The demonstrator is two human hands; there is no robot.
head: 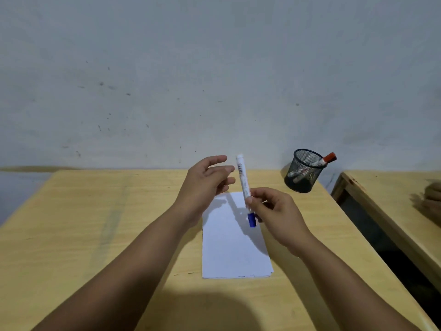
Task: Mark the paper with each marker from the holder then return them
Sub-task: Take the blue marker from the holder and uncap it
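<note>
A white marker with a blue cap (244, 185) stands nearly upright above the paper, cap end down. My right hand (278, 215) pinches it low on the barrel, just above the cap. My left hand (205, 182) hovers to the left of the marker with fingers spread, touching nothing. A white sheet of paper (232, 252) lies on the wooden table (95, 223) under both hands. A black mesh holder (304, 170) stands at the back right with a red-capped marker (325, 160) leaning out of it.
A grey wall rises right behind the table. A second wooden table (391, 206) stands to the right across a dark gap, with a blurred brown shape at its right edge.
</note>
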